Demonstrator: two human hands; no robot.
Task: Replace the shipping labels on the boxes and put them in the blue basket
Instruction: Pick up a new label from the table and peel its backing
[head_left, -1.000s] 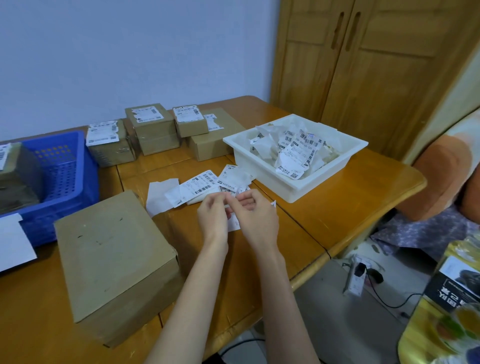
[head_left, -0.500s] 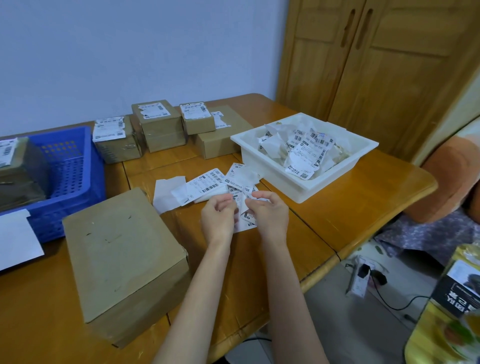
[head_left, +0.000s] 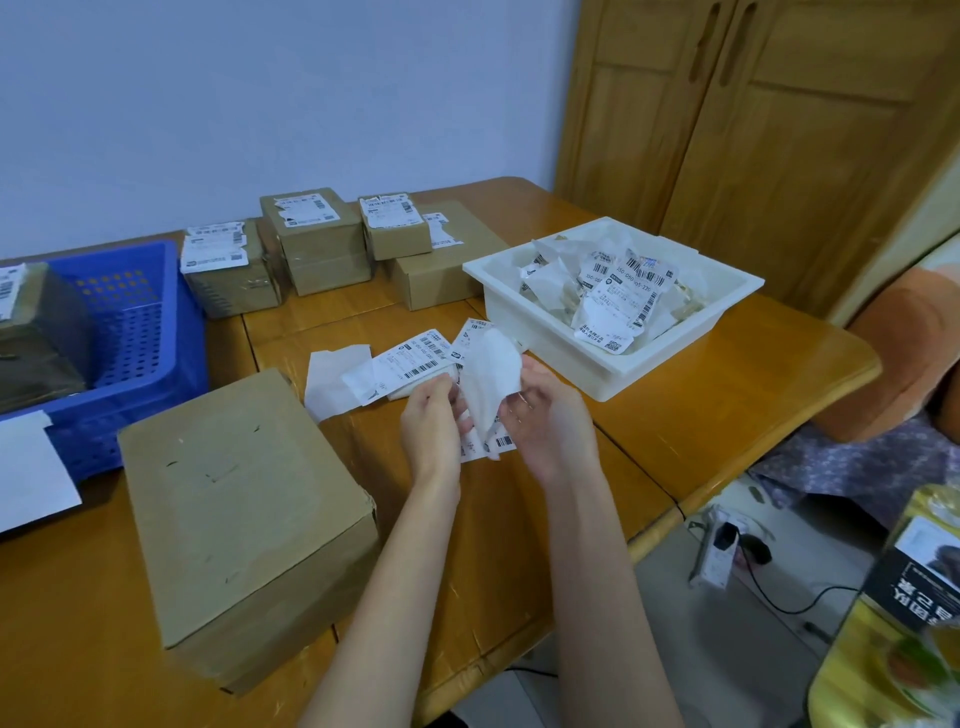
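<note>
A fresh shipping label (head_left: 488, 379) is held above the wooden table (head_left: 727, 395), pinched between both hands — the left hand (head_left: 431, 421) at its lower edge, the right hand (head_left: 545, 410) curled round its side — its blank backing facing up. Thin and limp, it looks likely to curl or stick to itself; corners and edges seem the safest hold. Just left sits the bare large box (head_left: 234, 509), with loose labels (head_left: 415, 358) beyond. Further out — the blue basket (head_left: 150, 332), a white tray (head_left: 737, 291) of labels, and labelled small boxes (head_left: 311, 239) at the wall.
</note>
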